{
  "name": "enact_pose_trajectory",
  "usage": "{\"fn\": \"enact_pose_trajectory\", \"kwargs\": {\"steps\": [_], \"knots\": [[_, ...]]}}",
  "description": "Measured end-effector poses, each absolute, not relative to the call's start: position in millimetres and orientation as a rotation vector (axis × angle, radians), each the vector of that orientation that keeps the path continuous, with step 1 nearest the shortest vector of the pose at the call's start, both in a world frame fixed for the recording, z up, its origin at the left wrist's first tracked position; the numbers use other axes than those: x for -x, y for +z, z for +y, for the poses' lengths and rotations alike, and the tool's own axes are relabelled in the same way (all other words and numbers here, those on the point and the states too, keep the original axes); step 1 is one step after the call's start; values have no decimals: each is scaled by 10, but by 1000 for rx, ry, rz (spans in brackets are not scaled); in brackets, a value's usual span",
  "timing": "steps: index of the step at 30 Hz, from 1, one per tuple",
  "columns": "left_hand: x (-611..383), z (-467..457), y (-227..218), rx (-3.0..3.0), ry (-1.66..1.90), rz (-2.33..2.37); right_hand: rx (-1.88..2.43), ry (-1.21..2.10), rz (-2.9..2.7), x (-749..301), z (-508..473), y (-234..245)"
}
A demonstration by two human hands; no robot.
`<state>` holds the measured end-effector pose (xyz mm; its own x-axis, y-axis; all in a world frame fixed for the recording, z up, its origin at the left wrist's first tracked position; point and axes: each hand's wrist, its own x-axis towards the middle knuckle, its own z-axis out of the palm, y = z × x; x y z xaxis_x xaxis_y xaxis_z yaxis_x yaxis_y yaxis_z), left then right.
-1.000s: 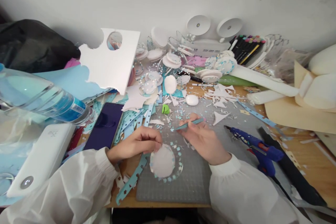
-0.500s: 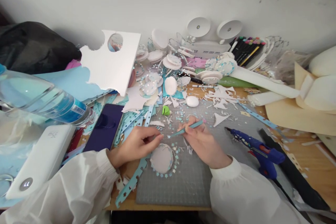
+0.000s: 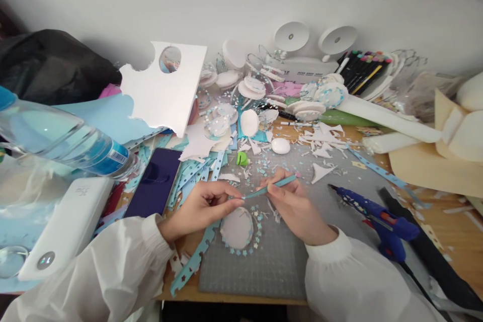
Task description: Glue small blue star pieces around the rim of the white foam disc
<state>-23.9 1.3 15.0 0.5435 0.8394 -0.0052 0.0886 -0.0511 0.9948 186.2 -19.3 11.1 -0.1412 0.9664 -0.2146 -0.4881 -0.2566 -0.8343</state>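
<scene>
My right hand [image 3: 292,206] pinches a thin teal tool [image 3: 269,187] that points left, its tip at my left fingertips. My left hand [image 3: 206,205] is closed in a pinch on something too small to name, right at that tip. Both hands hover over a grey cutting mat [image 3: 271,266]. Just below them on the mat lies a white disc [image 3: 237,227] ringed with small blue paper stars.
A blue glue gun [image 3: 377,216] lies right of the mat. A dark phone [image 3: 156,181], punched blue paper strips [image 3: 194,256], a white power bank [image 3: 64,229] and a water bottle [image 3: 64,143] lie left. White discs, paper scraps, a holed white card [image 3: 166,88] and markers [image 3: 360,68] crowd the back.
My hands have drawn closer together, the tool's tip now meeting my left fingertips. The view has shifted slightly; the disc has hardly moved.
</scene>
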Motion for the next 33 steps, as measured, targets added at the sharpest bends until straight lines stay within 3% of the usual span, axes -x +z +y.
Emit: {"fn": "enact_pose_trajectory", "kwargs": {"steps": [33], "knots": [[267,23,94,-1492,823,837,959,1439,-909,-1868,-217,59]]}}
